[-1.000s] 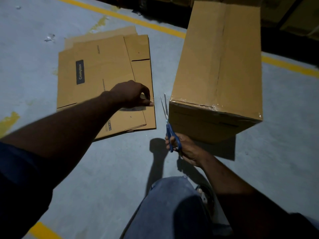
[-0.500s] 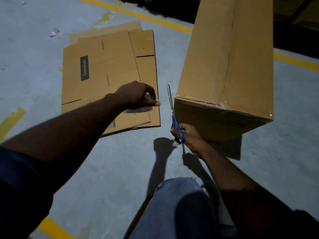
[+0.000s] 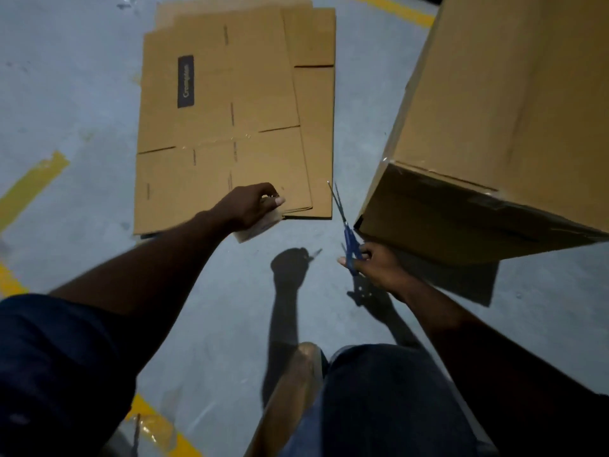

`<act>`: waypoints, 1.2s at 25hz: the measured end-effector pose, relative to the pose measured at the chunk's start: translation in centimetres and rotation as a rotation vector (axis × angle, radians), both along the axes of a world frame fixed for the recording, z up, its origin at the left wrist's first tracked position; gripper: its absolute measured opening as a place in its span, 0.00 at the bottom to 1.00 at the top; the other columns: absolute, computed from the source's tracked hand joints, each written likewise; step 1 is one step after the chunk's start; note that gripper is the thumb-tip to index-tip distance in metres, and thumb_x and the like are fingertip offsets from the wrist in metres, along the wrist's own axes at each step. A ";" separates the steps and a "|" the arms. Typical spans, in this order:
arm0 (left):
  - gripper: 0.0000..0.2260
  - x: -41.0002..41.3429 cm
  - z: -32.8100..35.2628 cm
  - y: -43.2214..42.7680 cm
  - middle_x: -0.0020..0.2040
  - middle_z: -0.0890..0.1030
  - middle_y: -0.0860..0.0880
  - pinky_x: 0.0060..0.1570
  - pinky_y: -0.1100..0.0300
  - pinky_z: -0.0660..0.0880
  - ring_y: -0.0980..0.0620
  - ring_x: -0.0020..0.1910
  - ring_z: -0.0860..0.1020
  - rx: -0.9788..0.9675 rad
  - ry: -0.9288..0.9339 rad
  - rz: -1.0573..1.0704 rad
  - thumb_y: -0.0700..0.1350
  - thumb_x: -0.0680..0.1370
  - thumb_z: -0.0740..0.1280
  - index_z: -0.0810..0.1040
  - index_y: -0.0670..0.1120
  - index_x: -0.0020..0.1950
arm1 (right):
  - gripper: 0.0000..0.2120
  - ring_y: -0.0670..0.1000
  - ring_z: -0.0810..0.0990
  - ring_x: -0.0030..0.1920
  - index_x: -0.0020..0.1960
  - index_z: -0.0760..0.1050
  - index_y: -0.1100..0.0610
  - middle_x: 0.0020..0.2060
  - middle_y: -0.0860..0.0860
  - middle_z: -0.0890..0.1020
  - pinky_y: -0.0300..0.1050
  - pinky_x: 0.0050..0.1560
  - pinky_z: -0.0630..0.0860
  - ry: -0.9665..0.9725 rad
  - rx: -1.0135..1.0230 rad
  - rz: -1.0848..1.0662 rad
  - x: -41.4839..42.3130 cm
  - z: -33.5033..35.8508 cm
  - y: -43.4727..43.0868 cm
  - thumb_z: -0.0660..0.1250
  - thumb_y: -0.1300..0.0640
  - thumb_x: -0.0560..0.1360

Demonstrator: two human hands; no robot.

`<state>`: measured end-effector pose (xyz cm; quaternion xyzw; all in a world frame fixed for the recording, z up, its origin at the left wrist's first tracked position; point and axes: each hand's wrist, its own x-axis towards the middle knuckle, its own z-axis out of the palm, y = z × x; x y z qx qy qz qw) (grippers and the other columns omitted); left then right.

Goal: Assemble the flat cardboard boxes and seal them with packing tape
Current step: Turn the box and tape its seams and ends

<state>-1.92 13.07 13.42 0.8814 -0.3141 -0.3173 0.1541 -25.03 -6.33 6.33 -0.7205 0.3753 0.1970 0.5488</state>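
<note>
I am gripping the blue-handled scissors (image 3: 346, 233) in my right hand (image 3: 377, 268), blades slightly parted and pointing away from me, just beside the near corner of the assembled box (image 3: 494, 120). My left hand (image 3: 248, 206) is curling around a blurred tan piece (image 3: 258, 228) at the near edge of the flat cardboard boxes (image 3: 230, 110); I cannot tell what that piece is. The flat boxes are lying stacked on the floor (image 3: 66, 94), left of the assembled box.
</note>
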 end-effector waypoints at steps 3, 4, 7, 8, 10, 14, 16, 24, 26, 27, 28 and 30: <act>0.14 -1.0 -5.3 3.7 0.48 0.79 0.47 0.43 0.56 0.68 0.45 0.47 0.76 0.029 0.010 0.194 0.58 0.82 0.63 0.76 0.49 0.56 | 0.11 0.50 0.77 0.37 0.43 0.74 0.53 0.35 0.49 0.77 0.40 0.32 0.69 0.075 -0.139 0.136 0.6 -4.2 1.0 0.76 0.52 0.71; 0.13 -1.5 -7.2 4.6 0.47 0.78 0.48 0.44 0.55 0.69 0.45 0.47 0.76 0.045 0.007 0.269 0.60 0.81 0.63 0.75 0.51 0.54 | 0.09 0.49 0.76 0.36 0.42 0.74 0.54 0.35 0.48 0.76 0.35 0.29 0.67 0.084 -0.194 0.159 0.8 -5.4 1.4 0.75 0.56 0.72; 0.13 -3.3 -12.4 6.3 0.45 0.77 0.48 0.43 0.54 0.69 0.44 0.46 0.75 0.135 0.006 0.456 0.61 0.80 0.63 0.73 0.52 0.50 | 0.07 0.48 0.75 0.37 0.47 0.77 0.58 0.40 0.52 0.79 0.31 0.31 0.67 0.110 -0.290 0.211 1.7 -9.4 2.9 0.73 0.60 0.72; 0.13 -3.9 -14.0 6.4 0.45 0.77 0.48 0.43 0.55 0.68 0.44 0.45 0.75 0.163 0.022 0.485 0.60 0.80 0.63 0.73 0.51 0.51 | 0.09 0.52 0.78 0.41 0.50 0.77 0.59 0.44 0.55 0.81 0.35 0.37 0.71 0.127 -0.319 0.252 2.1 -10.7 3.3 0.73 0.60 0.72; 0.13 -5.3 -16.5 6.2 0.45 0.78 0.47 0.42 0.55 0.68 0.45 0.44 0.76 0.214 0.051 0.496 0.60 0.81 0.62 0.73 0.50 0.52 | 0.12 0.59 0.81 0.52 0.54 0.77 0.61 0.51 0.59 0.82 0.45 0.50 0.76 0.143 -0.364 0.318 2.6 -12.8 4.1 0.72 0.59 0.72; 0.13 -7.0 -19.4 4.6 0.43 0.78 0.47 0.39 0.56 0.67 0.47 0.39 0.74 0.226 0.016 0.518 0.58 0.82 0.60 0.73 0.49 0.54 | 0.16 0.64 0.78 0.55 0.58 0.76 0.63 0.53 0.62 0.80 0.49 0.53 0.73 0.112 -0.368 0.402 2.8 -16.2 4.8 0.71 0.61 0.72; 0.13 -7.7 -19.6 3.4 0.42 0.76 0.49 0.38 0.58 0.65 0.50 0.37 0.72 0.177 -0.001 0.564 0.57 0.83 0.60 0.72 0.48 0.55 | 0.17 0.67 0.80 0.48 0.54 0.76 0.67 0.46 0.65 0.80 0.51 0.46 0.75 0.009 -0.426 0.479 2.0 -17.1 5.1 0.73 0.67 0.67; 0.09 -12.0 -20.3 2.5 0.48 0.74 0.55 0.44 0.57 0.72 0.54 0.46 0.74 -0.054 -0.139 0.760 0.55 0.81 0.64 0.70 0.52 0.57 | 0.09 0.65 0.80 0.42 0.46 0.76 0.67 0.42 0.63 0.82 0.50 0.43 0.76 -0.090 -0.447 0.504 0.4 -17.5 6.3 0.71 0.65 0.67; 0.11 -12.2 -20.2 2.6 0.50 0.72 0.57 0.46 0.57 0.69 0.55 0.47 0.73 -0.041 -0.155 0.731 0.54 0.80 0.65 0.70 0.52 0.59 | 0.10 0.64 0.80 0.44 0.47 0.77 0.66 0.42 0.62 0.82 0.49 0.45 0.76 -0.083 -0.432 0.478 0.3 -17.1 6.2 0.71 0.63 0.69; 0.12 -12.1 -20.3 2.6 0.51 0.73 0.57 0.46 0.57 0.68 0.54 0.48 0.74 -0.022 -0.148 0.706 0.52 0.80 0.66 0.70 0.52 0.61 | 0.10 0.63 0.81 0.45 0.48 0.77 0.66 0.42 0.62 0.82 0.49 0.46 0.76 -0.088 -0.426 0.478 0.2 -16.7 5.9 0.71 0.62 0.69; 0.13 -12.0 -20.5 2.5 0.54 0.75 0.55 0.46 0.56 0.69 0.52 0.50 0.75 0.009 -0.137 0.664 0.51 0.80 0.66 0.70 0.52 0.63 | 0.10 0.63 0.81 0.45 0.48 0.78 0.65 0.43 0.62 0.83 0.49 0.47 0.76 -0.107 -0.423 0.496 0.0 -16.4 5.5 0.72 0.61 0.70; 0.18 -12.2 -21.0 2.2 0.62 0.76 0.48 0.47 0.51 0.75 0.46 0.56 0.77 0.092 -0.098 0.562 0.47 0.79 0.68 0.68 0.52 0.68 | 0.10 0.64 0.81 0.45 0.47 0.78 0.65 0.42 0.62 0.83 0.50 0.47 0.76 -0.135 -0.422 0.566 -0.6 -16.0 4.5 0.72 0.59 0.71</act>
